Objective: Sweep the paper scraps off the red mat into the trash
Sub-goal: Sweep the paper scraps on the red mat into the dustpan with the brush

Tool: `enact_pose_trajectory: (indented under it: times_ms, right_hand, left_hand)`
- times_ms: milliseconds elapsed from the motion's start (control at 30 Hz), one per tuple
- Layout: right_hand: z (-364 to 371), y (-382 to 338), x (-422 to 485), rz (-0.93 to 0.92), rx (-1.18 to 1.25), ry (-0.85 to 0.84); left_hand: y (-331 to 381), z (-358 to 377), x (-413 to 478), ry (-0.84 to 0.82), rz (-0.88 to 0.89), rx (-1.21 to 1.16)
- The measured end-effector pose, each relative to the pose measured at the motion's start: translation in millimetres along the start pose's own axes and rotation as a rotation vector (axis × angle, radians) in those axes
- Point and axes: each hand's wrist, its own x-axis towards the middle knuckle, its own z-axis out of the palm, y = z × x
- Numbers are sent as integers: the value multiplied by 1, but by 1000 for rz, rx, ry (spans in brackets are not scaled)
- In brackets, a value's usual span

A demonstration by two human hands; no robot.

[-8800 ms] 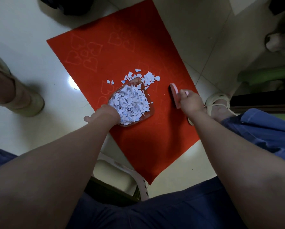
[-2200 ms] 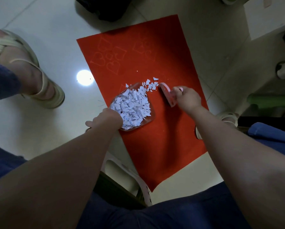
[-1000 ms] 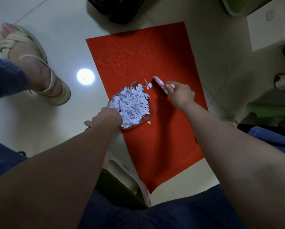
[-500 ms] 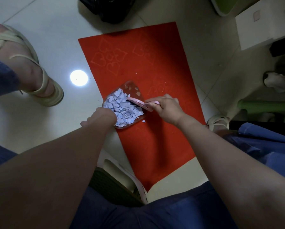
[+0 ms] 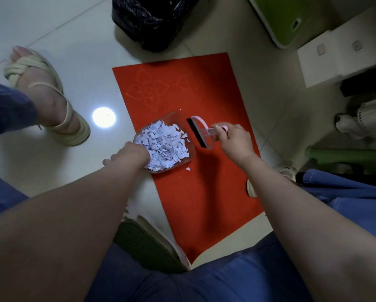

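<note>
Since half a second ago the brush has come off the paper pile and now sits just to the right of the dustpan, above the mat.

Nearest are blue trouser legs and a green-topped stool between the knees. Beyond them the red mat lies on the pale tiled floor, its long axis running away from the person and tilted a little left.

The left hand grasps the dustpan at its near-left end. Its fingers are tucked out of sight, and the thumb sticks out to the left. The right hand is clenched round the pink handle of the brush. That handle points right, into the fist. The black bristle strip runs roughly near to far and faces left toward the dustpan.

The dustpan rests on the left part of the mat, its open end pointing away from the person. It is heaped with white paper scraps. One stray scrap lies on the mat just beside its near-right corner, and a tiny fleck lies past its far lip.

A sandalled foot stands on the tiles to the left. Farthest off, a black trash bag sits just past the mat's far edge.
</note>
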Motion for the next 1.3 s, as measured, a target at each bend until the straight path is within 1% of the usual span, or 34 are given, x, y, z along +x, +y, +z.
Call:
enact_pose_trajectory:
  times_ms: [33,167,233,333,433,500,567,700,767,900,1033,1100,1200,1300]
  right_hand:
    - [1,-1,1,24,22,12]
    - [7,-7,6,131,78,6]
    - [12,-12,9,161,83,-8]
    - [19,-22,16,194,53,-32]
    - [22,-32,22,222,22,-42]
    - [25,-38,26,238,14,-52]
    - [29,-42,30,250,19,-79]
    - [41,-46,37,271,20,-139]
    - [50,-46,38,240,49,-185]
    - [50,-42,35,113,71,-244]
    - [34,-33,38,0,121,-157]
    - [29,-29,42,10,129,-125]
    - [29,-33,46,57,125,-132]
    - [35,-43,48,77,61,-121]
  left_hand:
    - [-5,-2,-1,-14,-30,-20]
    - [-30,-3,16,-37,-44,-52]
    - [-40,-5,19,-12,-65,-92]
    - [-50,-12,3,-28,-60,-190]
    - [-55,-8,10,-40,-86,-179]
    - [-55,3,36,-53,-126,-143]
    - [-51,16,60,-50,-116,-123]
    - [-41,16,50,-70,-143,-128]
    - [-38,11,39,-94,-125,-140]
    - [-37,0,15,-90,-174,-200]
    - [-38,-7,-2,-76,-217,-248]
    - [-38,-8,-4,-80,-231,-252]
    - [-38,-11,-6,-75,-232,-262]
    - [-39,-12,-9,-65,-244,-265]
